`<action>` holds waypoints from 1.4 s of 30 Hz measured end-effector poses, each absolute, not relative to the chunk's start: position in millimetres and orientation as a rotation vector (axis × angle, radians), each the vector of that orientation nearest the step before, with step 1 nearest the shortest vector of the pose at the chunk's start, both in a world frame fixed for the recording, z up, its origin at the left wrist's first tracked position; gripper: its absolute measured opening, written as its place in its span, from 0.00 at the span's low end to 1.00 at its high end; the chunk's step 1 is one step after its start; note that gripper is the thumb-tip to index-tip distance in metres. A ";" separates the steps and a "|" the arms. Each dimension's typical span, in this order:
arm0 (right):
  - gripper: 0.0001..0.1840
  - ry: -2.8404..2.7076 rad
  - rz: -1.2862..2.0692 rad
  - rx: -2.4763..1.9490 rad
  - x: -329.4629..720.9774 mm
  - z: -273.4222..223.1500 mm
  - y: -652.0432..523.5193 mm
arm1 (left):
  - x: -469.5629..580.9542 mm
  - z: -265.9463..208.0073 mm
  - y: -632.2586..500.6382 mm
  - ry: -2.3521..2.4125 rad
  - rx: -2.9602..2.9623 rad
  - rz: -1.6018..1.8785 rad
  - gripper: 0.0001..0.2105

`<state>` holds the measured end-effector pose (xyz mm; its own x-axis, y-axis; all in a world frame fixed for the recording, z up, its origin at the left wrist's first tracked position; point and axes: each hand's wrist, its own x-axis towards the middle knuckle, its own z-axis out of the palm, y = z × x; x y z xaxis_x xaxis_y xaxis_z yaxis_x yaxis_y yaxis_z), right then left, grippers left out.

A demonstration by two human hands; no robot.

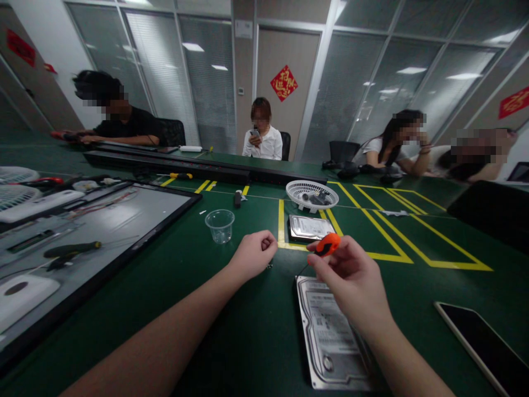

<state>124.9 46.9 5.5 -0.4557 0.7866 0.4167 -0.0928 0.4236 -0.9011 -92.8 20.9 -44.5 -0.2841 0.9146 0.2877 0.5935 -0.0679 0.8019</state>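
My right hand (351,275) pinches an orange and black screwdriver (328,244) by its handle. The thin shaft slants down to the upper left corner of a silver hard drive (326,331), which lies label up in front of me, partly hidden by my right hand and forearm. To the left, my left hand (256,251) rests low over the table with its fingers curled in. Whatever it may hold is hidden; a few tiny dark bits show just under its fingers. A clear plastic cup (220,227) stands just beyond that hand.
A second hard drive (309,226) lies farther off, before a white basket (294,197) of small parts. At left is a large opened panel (136,220) with a green-black screwdriver (72,250) on it. A phone (487,347) lies right. Several people sit across the table.
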 end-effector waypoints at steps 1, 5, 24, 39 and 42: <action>0.10 -1.730 1.186 -0.592 124.6 5.9 46.4 | -92.8 -44.1 20.8 1.866 1.618 1.287 0.08; 0.10 -1.717 1.218 -0.519 125.1 7.5 44.1 | -92.9 -43.7 20.3 1.869 1.613 1.291 0.08; 0.10 -1.710 1.248 -0.519 127.2 8.6 43.7 | -93.2 -45.3 20.2 1.868 1.608 1.279 0.08; 0.11 -1.717 1.229 -0.528 126.8 8.5 44.1 | -93.7 -46.7 21.1 1.870 1.622 1.286 0.08; 0.09 -1.729 1.191 -0.573 126.5 5.8 45.6 | -93.7 -46.0 21.2 1.870 1.613 1.281 0.08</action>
